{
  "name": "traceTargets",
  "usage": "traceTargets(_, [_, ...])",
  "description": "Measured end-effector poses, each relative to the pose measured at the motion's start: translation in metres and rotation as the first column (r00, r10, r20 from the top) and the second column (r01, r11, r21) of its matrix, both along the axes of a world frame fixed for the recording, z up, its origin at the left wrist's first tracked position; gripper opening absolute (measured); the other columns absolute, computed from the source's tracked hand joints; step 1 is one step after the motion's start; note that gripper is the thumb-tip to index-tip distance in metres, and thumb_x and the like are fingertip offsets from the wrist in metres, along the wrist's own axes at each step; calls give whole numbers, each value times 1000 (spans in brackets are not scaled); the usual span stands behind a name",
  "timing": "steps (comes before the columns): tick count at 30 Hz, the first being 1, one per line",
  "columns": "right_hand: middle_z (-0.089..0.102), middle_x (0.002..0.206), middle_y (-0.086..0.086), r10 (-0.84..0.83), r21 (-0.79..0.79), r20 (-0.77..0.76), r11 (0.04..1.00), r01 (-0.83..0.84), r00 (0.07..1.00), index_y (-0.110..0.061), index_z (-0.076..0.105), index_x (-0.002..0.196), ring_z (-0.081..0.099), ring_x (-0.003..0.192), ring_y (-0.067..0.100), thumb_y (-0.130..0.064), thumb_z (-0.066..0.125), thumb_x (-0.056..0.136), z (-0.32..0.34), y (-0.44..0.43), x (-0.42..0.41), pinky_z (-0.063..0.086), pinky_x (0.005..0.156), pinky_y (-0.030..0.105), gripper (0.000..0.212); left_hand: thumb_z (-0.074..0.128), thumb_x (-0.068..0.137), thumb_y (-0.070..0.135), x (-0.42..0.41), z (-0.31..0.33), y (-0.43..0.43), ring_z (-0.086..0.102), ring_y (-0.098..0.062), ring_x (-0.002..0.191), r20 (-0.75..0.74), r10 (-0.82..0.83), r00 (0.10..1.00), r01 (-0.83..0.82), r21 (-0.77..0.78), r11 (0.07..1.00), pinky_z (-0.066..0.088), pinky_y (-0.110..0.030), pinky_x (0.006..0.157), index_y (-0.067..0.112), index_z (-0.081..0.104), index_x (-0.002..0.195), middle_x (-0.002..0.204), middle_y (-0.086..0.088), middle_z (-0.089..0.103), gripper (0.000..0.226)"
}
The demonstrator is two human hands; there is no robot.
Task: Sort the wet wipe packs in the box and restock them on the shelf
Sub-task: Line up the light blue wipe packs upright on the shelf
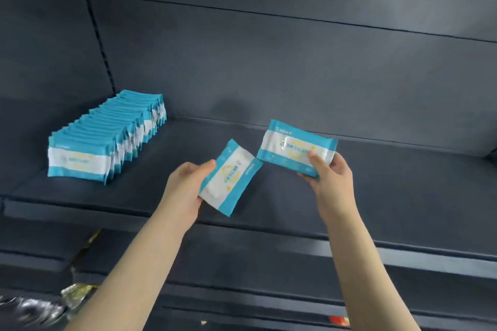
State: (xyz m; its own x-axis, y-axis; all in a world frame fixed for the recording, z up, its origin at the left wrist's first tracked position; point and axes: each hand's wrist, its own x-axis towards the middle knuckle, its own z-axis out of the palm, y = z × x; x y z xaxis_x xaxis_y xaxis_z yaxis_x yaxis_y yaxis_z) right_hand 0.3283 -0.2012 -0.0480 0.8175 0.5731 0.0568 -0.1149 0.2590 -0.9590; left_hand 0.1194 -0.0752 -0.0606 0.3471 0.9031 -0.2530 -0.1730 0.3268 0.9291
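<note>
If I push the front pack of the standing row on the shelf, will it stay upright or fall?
It would likely tip: the row of packs stands on narrow edges on the shelf, each against the next. The glossy film probably slides easily. The packs look soft, so pushing may bend one.

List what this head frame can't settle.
Box: outside the head view.
Row of packs: front pack hides those behind; count unclear.
Left pack, right pack: print too small, blurred.
Shiny clutter, lower left: motion-blurred.
Red item: cut by bottom edge.
</note>
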Motion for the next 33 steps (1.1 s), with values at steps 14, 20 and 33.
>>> traceTargets(14, [71,101,1,89,-160,145,985,-66,985,-14,59,97,70,93,15,-7,65,92,-29,189,30,53,73,19,11,52,88,-14,38,-16,157,70,-13,99,156,70,985,-73,13,997,60,-30,63,37,33,137,121,1,60,73])
traceTargets(20, [74,98,-7,109,-195,157,978,-78,982,-23,63,96,70,90,6,-14,64,94,-42,235,16,55,74,19,9,54,87,-15,35,-28,193,70,-11,101,112,46,993,-54,71,996,60,-29,67,41,32,144,124,4,60,83])
traceTargets(33, [68,72,-24,43,-201,100,979,-22,994,-26,69,84,57,66,-9,-19,49,100,-49,256,20,45,58,9,26,64,89,4,81,-32,216,67,-14,100,-64,65,996,-52,184,982,56,-24,78,13,59,107,113,-5,66,20])
